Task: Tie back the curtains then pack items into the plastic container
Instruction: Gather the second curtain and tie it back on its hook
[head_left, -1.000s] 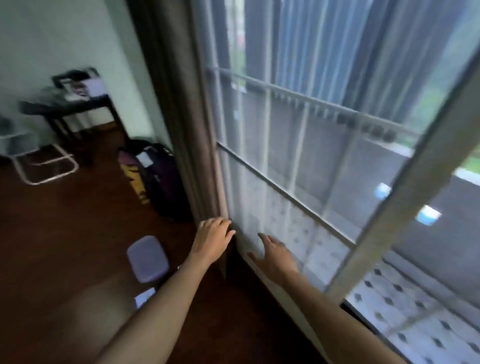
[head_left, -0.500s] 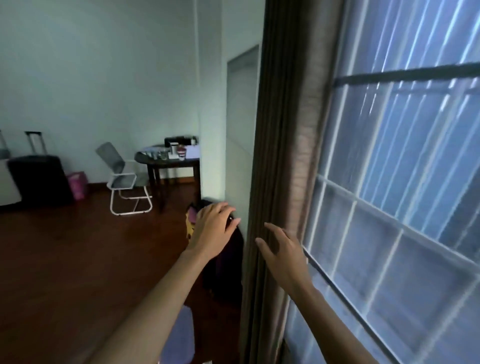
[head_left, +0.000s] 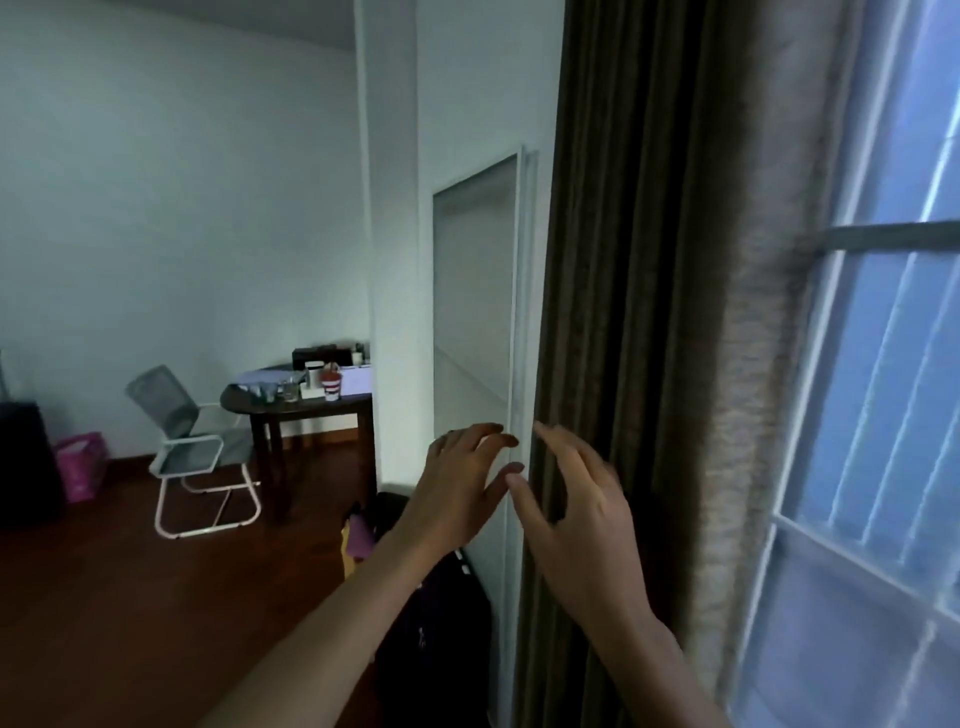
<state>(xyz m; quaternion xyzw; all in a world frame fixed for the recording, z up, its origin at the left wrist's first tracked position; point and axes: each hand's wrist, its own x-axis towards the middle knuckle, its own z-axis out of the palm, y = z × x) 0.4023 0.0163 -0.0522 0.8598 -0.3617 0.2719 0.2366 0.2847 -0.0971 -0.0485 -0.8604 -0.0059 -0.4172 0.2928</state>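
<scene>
Both my hands up in front of the brown curtain, which hangs gathered in vertical folds between the white door frame and the window. My left hand is just beside the curtain's left edge, fingers spread and lightly bent, holding nothing. My right hand is in front of the folds, fingers apart and reaching; whether the tips touch the cloth I cannot tell. Thumbs nearly meet. No plastic container visible. Dark bag on the floor below my left forearm. Far left: a round dark table with cups and boxes, any print too small to read; a grey chair; a pink bag.
</scene>
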